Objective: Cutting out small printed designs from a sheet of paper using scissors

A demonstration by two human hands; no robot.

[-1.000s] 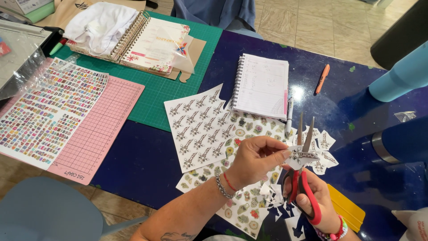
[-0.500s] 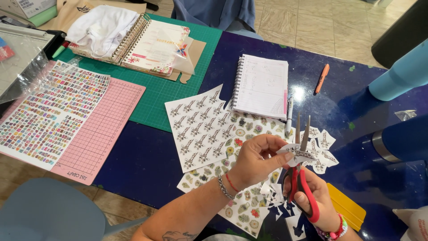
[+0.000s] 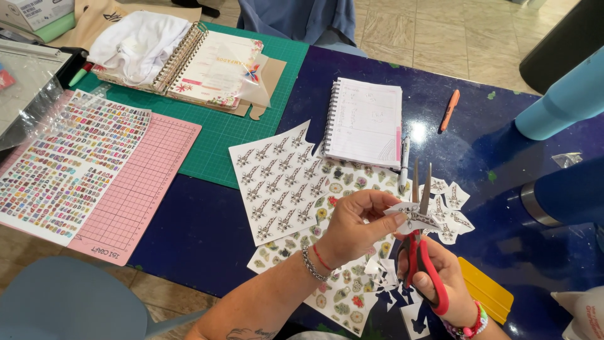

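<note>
I see the left hand (image 3: 352,230) pinching a cutout (image 3: 410,214); the right hand (image 3: 440,277) beside it grips scissors (image 3: 418,245), blades apart

Open tabletop (image 3: 207,233) lay left of the left hand (image 3: 352,226), w/ bare blue room toward the pink mat (image 3: 148,182). Ahead, sticker sheets (image 3: 277,182) and a spiral notebook (image 3: 365,123) blocked the way. Right of the scissors (image 3: 420,233), cut-out scraps (image 3: 453,211) crowded the surface; beyond them a dark cylinder (image 3: 566,195) and a light-blue bottle (image 3: 560,107) closed that side. A yellow scraper (image 3: 487,293) sat just beside the right hand (image 3: 443,286).
</note>
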